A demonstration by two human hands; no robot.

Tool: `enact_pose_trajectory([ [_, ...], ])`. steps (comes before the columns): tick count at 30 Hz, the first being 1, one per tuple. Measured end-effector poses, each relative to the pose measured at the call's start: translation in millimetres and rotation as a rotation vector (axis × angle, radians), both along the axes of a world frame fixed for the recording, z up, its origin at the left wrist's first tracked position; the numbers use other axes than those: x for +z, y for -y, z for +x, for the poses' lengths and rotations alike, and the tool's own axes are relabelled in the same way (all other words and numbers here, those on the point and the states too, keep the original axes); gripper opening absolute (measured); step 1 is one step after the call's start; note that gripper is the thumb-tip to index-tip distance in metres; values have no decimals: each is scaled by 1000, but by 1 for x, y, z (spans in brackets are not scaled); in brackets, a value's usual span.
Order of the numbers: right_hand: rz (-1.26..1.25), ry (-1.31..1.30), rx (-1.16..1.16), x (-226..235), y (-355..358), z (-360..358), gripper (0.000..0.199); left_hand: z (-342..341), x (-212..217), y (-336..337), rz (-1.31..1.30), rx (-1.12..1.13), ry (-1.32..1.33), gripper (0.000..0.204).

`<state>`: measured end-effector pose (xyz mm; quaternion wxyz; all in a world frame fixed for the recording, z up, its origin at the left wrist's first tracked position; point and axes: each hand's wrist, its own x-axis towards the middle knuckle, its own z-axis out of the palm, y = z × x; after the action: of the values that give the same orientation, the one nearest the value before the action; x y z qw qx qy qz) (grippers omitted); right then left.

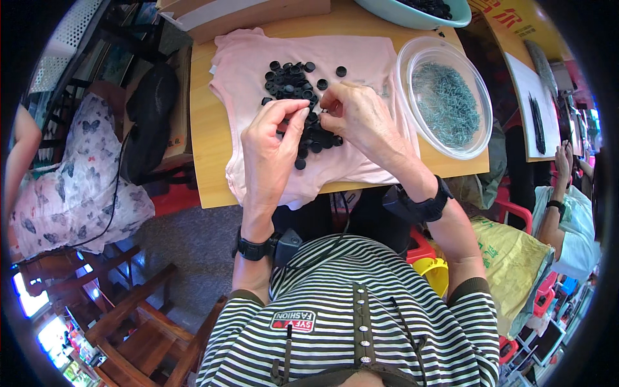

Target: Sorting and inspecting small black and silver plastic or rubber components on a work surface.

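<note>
My left hand [272, 149] is closed in a pinch above a heap of small round black caps [291, 82]. Beside it, my right hand [364, 122] has thumb and forefinger drawn together, close to the left fingertips. Whatever either pinch holds is too small or hidden to name. The caps lie on a pale pink cloth garment [358, 55], a few of them loose at the heap's edges. Right of the cloth stands a round clear plastic tub [401, 80], holding many small greenish-grey metal pieces [446, 106] that look like screws.
A cardboard box [258, 14] and a pale turquoise basin [403, 14] with black parts stand along the far edge of the wooden table [211, 151]. One person [71, 177] is at the left, another [570, 222] at the right. A wooden chair [138, 345] is at lower left.
</note>
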<state>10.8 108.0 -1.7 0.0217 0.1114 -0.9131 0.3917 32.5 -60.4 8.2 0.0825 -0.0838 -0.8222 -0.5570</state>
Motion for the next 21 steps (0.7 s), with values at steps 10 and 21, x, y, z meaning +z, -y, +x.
enact_pose_trajectory([
  [10, -9, -139, -86, -13, -39, 63, 13, -36, -12, -40, -291, -167, -259, 12],
  [21, 82, -231, -10, -16, -42, 73, 25, -67, -24, -80, -644, -140, -287, 13],
])
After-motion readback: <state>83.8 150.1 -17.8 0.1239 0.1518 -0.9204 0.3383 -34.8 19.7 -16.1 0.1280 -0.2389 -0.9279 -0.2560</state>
